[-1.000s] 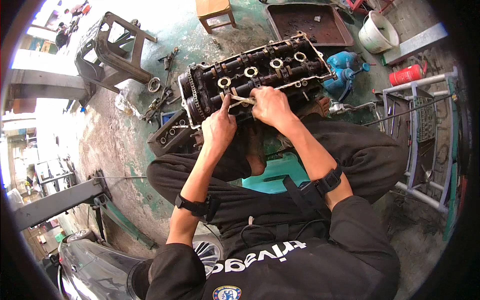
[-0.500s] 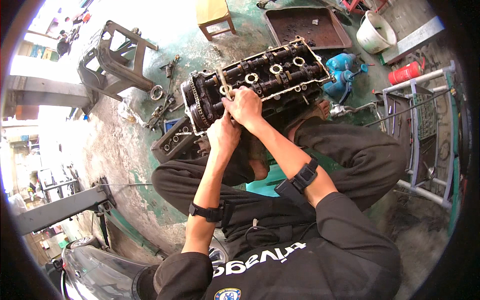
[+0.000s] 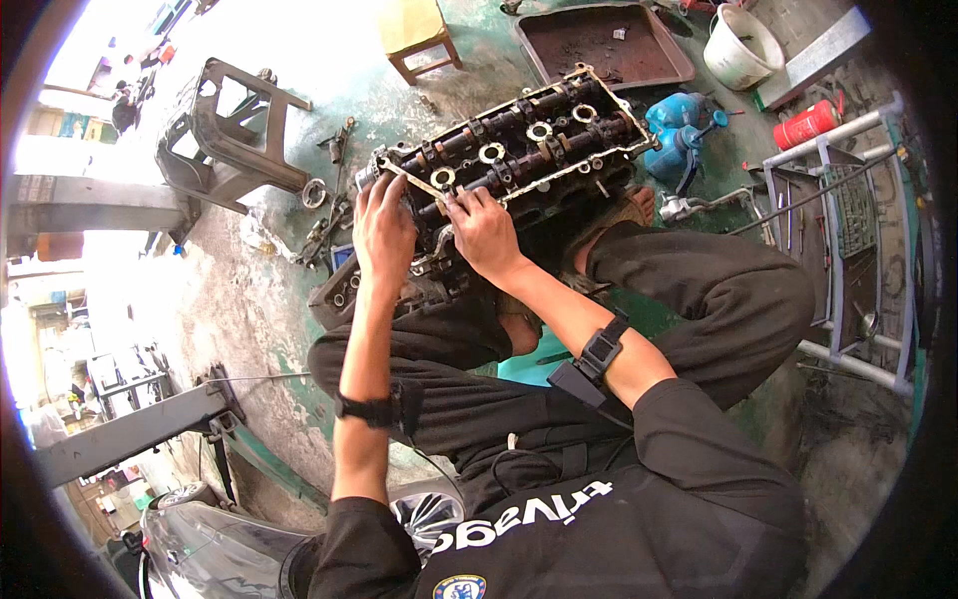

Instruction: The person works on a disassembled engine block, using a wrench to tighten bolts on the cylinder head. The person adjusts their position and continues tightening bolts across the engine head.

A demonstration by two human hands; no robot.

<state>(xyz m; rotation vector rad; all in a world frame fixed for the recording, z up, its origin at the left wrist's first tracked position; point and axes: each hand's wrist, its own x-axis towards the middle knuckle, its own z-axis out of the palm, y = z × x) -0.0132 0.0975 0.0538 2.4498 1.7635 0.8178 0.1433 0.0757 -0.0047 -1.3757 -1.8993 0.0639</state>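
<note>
A dark, oily engine cylinder head [image 3: 529, 140] lies on the green concrete floor in front of my bent knees. Both my hands work at its near left end. My left hand [image 3: 384, 232] rests on the corner of the head, fingers curled up toward a thin pale strip [image 3: 412, 181]. This strip lies slanted across the top of the head. My right hand [image 3: 483, 232] has its fingertips at the strip's other end, pressing down beside a round bore. Each wrist wears a dark band.
A second dark engine part [image 3: 344, 290] lies under the head's left end, with loose parts [image 3: 324, 225] beside it. Behind stand a rusty tray [image 3: 604, 45], a white bucket [image 3: 743, 45], a wooden stool [image 3: 414, 30], blue bottles [image 3: 679, 135] and a red canister [image 3: 806, 125]. A grey stand [image 3: 235, 135] is left, a metal rack [image 3: 848, 220] right.
Both hands have slid along the cylinder head toward its left end, still close together on the pale strip. The view has shifted slightly with my head.
</note>
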